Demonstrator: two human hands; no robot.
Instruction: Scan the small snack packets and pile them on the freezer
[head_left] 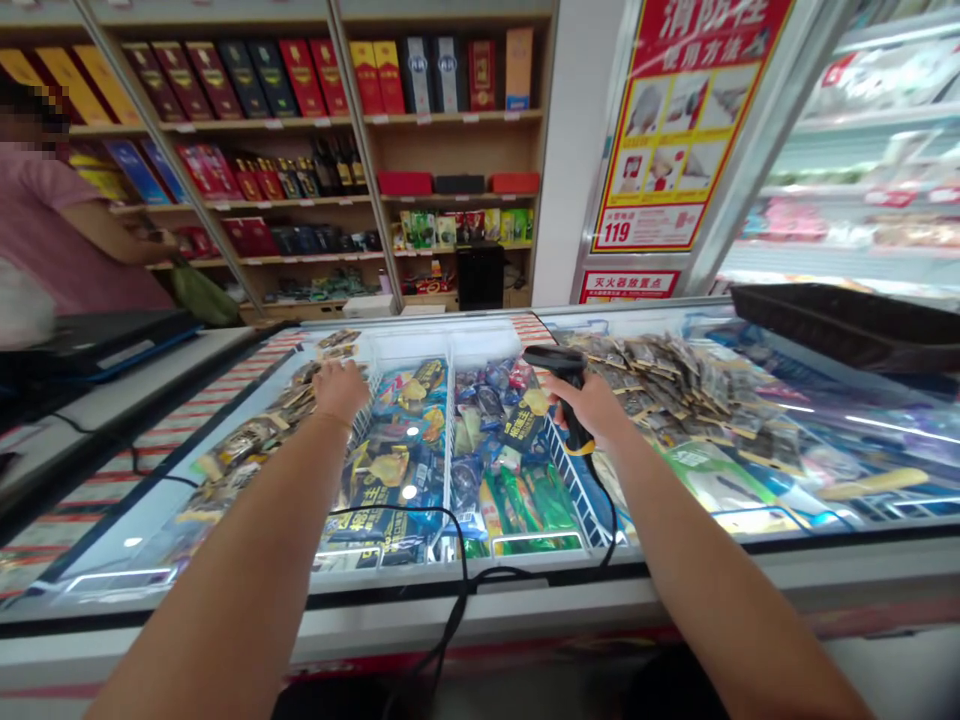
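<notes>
My right hand [598,402] is closed around the grip of a black barcode scanner [559,362] with yellow trim, held above the freezer's middle. A black cable [613,520] hangs from the scanner's handle and runs along the front rim. My left hand [341,388] reaches to the left part of the freezer, over flat packaged goods [259,430]; its fingertips are hidden, so I cannot tell what they touch. Between my hands, white wire baskets [448,430] hold blue snack bags [382,470] and green ice-pop packets [517,505].
Brown packets [660,375] are heaped on the freezer's right side, near a black tray [847,325]. A person in a pink top [60,210] stands at the left, by a counter with a dark device [112,345]. Shelves of boxes [300,75] line the back.
</notes>
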